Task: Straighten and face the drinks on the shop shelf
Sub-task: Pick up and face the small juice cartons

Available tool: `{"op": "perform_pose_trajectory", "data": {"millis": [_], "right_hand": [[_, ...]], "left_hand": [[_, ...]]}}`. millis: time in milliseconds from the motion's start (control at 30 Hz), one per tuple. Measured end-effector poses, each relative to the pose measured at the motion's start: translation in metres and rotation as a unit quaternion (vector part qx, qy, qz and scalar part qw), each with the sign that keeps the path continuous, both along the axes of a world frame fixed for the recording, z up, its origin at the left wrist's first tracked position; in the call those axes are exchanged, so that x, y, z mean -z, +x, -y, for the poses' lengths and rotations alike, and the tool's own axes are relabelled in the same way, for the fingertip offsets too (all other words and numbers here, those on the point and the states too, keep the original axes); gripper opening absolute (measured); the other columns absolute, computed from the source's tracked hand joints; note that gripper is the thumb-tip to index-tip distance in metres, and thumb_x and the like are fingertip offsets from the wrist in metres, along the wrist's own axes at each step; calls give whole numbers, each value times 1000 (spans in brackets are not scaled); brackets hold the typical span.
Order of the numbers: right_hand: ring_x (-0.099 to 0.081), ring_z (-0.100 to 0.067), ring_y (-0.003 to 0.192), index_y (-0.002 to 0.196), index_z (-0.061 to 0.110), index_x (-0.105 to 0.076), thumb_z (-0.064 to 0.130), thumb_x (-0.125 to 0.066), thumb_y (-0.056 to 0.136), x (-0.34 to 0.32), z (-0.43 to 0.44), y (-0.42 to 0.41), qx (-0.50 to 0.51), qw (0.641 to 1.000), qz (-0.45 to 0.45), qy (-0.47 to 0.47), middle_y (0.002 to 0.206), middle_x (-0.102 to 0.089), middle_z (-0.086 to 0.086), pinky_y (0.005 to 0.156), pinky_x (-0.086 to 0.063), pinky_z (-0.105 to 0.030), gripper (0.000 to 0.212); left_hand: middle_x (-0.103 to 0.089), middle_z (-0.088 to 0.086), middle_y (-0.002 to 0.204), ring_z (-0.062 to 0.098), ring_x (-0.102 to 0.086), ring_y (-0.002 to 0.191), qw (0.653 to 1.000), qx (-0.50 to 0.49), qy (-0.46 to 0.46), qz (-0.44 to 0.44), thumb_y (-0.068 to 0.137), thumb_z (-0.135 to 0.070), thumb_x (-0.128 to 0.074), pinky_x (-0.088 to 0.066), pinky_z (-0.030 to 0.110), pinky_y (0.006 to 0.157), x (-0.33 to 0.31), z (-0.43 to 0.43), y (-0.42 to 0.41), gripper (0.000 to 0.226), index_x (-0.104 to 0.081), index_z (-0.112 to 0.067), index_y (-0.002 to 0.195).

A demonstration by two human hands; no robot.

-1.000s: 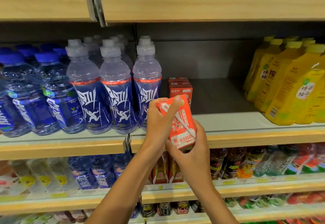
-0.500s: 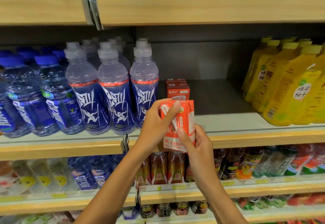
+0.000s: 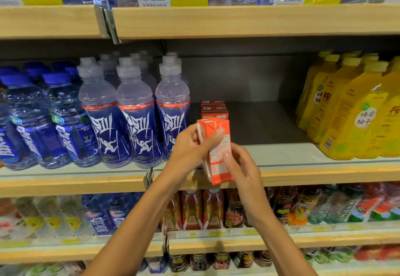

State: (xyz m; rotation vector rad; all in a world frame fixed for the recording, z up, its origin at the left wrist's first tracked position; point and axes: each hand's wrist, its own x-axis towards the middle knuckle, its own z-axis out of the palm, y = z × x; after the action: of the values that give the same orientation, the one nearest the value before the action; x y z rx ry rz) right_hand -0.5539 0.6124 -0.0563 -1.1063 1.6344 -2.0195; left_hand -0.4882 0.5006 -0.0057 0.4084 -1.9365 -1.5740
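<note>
Holding: one carton [image 3: 217, 152], orange-red, off the shelf [image 3: 281, 152], raised in front of its lip and slightly tilted. Your left hand [image 3: 190, 145] curls round the carton's top and left side. Your right hand [image 3: 242, 167] grips its lower right, thumb pressed on the panel facing you.

Face showing: a side panel of small print, with a white panel turned left. Judged not yet faced.

Behind the carton: row [image 3: 214, 111] of matching cartons, set back on the shelf, with bare shelf between row and carton.

Left of the carton: blue bottles [image 3: 138, 124], the nearest just beside your left hand.

Well right of the carton: yellow bottles [image 3: 350, 119], apart from it.

Risks, as judged:
- Set down as held, the carton would show small print to the aisle; turn it first.
- Your left knuckles, so near the blue bottles, could nudge the nearest one askew as you reach in.
- A tilted landing on the lip could tip the carton forward off the shelf; seat it flat, ahead of the row.
- Squeezing a soft carton hard may dent it.
</note>
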Motion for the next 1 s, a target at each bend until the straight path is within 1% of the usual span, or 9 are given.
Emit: {"op": "perform_pose_trajectory", "data": {"millis": [67, 167, 367, 500, 633, 767, 833, 933, 1000], "right_hand": [[-61, -3, 110, 123, 36, -52, 56, -63, 73, -3, -2, -8, -63, 996, 49, 26, 116, -65, 17, 83, -52, -18, 55], [-63, 1, 104, 120, 35, -53, 47, -71, 72, -6, -2, -12, -92, 994, 42, 45, 110, -67, 22, 76, -50, -11, 52], [-66, 2, 93, 112, 27, -58, 45, -74, 68, -4, 2, -10, 22, 1000, 13, 5, 99, -70, 15, 71, -50, -9, 50], [-58, 12, 92, 119, 29, -49, 25, -76, 77, -1, 11, -7, 164, 984, -62, 28, 101, -60, 19, 67, -46, -3, 50], [-56, 10, 99, 124, 36, -40, 35, -77, 73, 1, 13, -3, 150, 985, -80, 40, 108, -56, 22, 71, -48, -5, 63], [-60, 11, 96, 123, 36, -46, 55, -64, 71, -6, -2, -21, 33, 997, -39, 52, 106, -62, 22, 69, -48, -6, 58], [-61, 9, 97, 122, 33, -51, 54, -62, 74, -9, -8, -34, 5, 996, -43, 75, 107, -65, 18, 72, -50, -8, 53], [-63, 3, 100, 117, 31, -56, 50, -64, 75, -11, -10, -46, -4, 990, -84, 115, 108, -67, 14, 82, -54, -19, 47], [-63, 3, 99, 114, 31, -56, 46, -66, 77, -11, -8, -51, 7, 988, -99, 120, 108, -67, 13, 82, -53, -17, 42]], "left_hand": [[-73, -8, 104, 6, -69, 97, 999, 43, 8, 0, 68, -53, -65, -56, 17, 76, -4, 5, 1, 55, -62, -24, 114], [-72, -6, 107, 11, -67, 103, 999, 53, 6, 1, 65, -56, -64, -55, 28, 87, -5, 4, -2, 55, -61, -27, 113], [-69, -12, 105, 1, -66, 100, 998, 18, -48, -26, 74, -52, -58, -55, 20, 83, -6, -11, -4, 43, -58, -32, 112], [-66, -14, 99, -6, -65, 88, 993, -82, -81, -28, 77, -54, -61, -55, 16, 73, 2, -30, -15, 45, -52, -30, 113], [-63, -14, 96, -2, -66, 85, 986, -147, -47, -61, 86, -40, -65, -54, 15, 70, 4, -33, -24, 26, -46, -33, 102], [-68, -6, 104, 2, -68, 90, 996, -68, -7, -64, 77, -47, -63, -56, 18, 72, 2, -19, -18, 44, -53, -24, 114], [-69, -6, 106, 6, -69, 93, 999, -26, -9, -41, 74, -50, -62, -58, 22, 75, 1, -10, -15, 53, -53, -22, 119], [-72, -15, 97, 4, -69, 91, 999, 34, -8, -27, 74, -48, -62, -54, 15, 66, 1, -1, -14, 45, -54, -28, 114], [-70, -21, 98, 1, -68, 93, 998, 52, -14, -19, 76, -47, -61, -52, 12, 66, 2, 2, -14, 42, -53, -30, 114]]}}
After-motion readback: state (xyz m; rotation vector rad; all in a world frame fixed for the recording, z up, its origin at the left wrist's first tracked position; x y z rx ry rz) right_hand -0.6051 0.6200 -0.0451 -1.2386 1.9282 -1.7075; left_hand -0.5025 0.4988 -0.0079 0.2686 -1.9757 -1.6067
